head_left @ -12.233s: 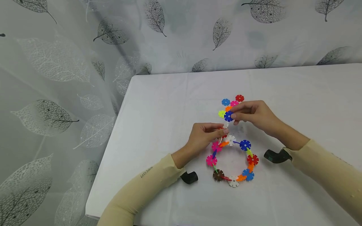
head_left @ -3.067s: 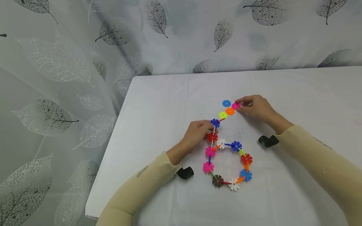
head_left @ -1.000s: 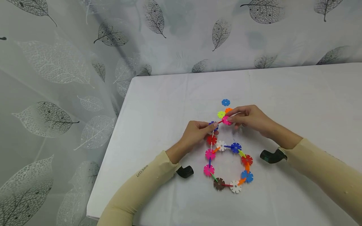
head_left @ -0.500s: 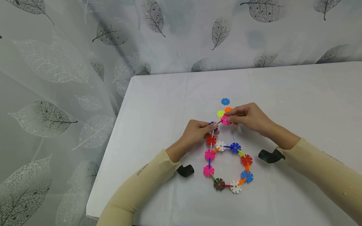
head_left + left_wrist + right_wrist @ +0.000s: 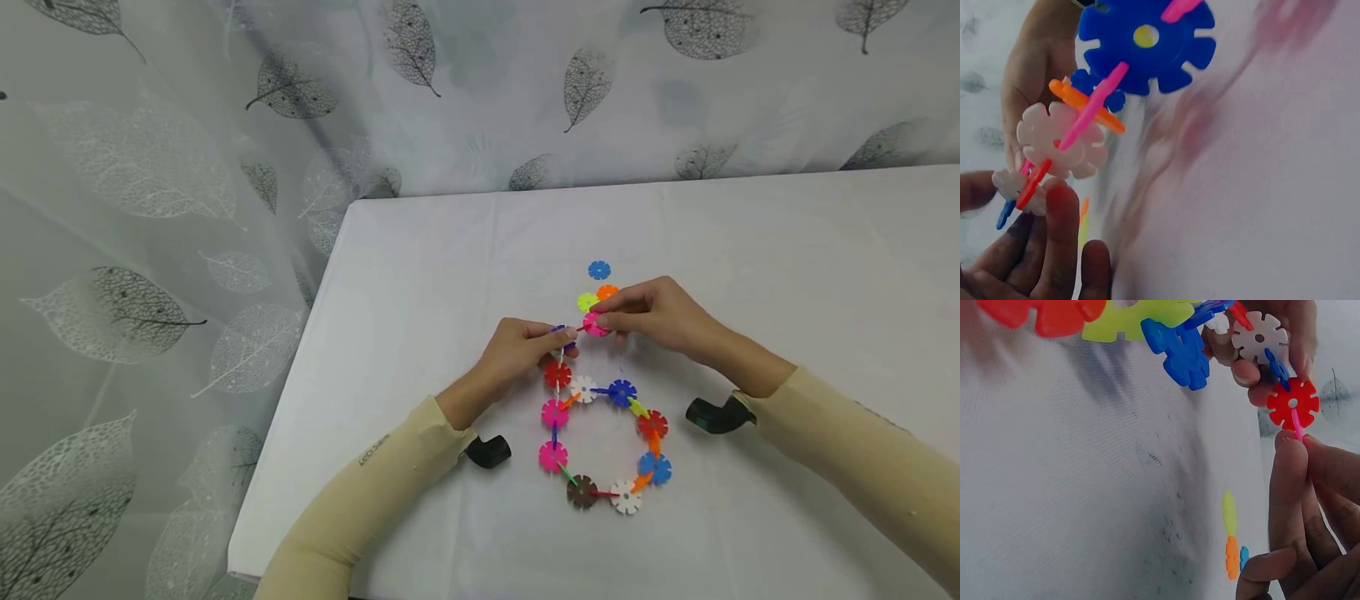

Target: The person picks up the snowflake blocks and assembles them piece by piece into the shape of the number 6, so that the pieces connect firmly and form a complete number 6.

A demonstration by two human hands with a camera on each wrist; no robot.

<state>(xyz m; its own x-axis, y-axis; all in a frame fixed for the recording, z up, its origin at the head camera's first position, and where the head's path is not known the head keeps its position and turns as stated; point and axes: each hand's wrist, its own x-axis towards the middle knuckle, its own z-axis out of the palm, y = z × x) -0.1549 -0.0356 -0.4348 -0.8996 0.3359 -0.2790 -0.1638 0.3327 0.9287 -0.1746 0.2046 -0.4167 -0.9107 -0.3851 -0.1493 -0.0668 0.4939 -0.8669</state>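
Note:
Interlocking notched flower discs form a closed ring on the table, with a tail rising from its upper left. My left hand [image 5: 517, 357] pinches the tail at a dark blue disc [image 5: 562, 335], largely hidden by the fingers. A red disc [image 5: 557, 374] sits below it in the tail. Beyond my left fingertips, another red disc [image 5: 1284, 403] leads toward a pink disc [image 5: 595, 325], which my right hand [image 5: 660, 321] pinches between thumb and fingers. The pink disc meets the red one's edge; how deeply they are slotted is unclear.
Loose yellow [image 5: 587, 302], orange [image 5: 607, 292] and light blue [image 5: 599, 270] discs lie just behind the hands on the white-covered table [image 5: 420, 275]. A leaf-patterned curtain [image 5: 480, 100] hangs at the back and left. Dark wrist mounts stick out from both sleeves.
Since the oldest frame the tail has gained a dark blue and a red disc. My right hand picked up the pink disc and brought it to the red one; lately only slight shifts.

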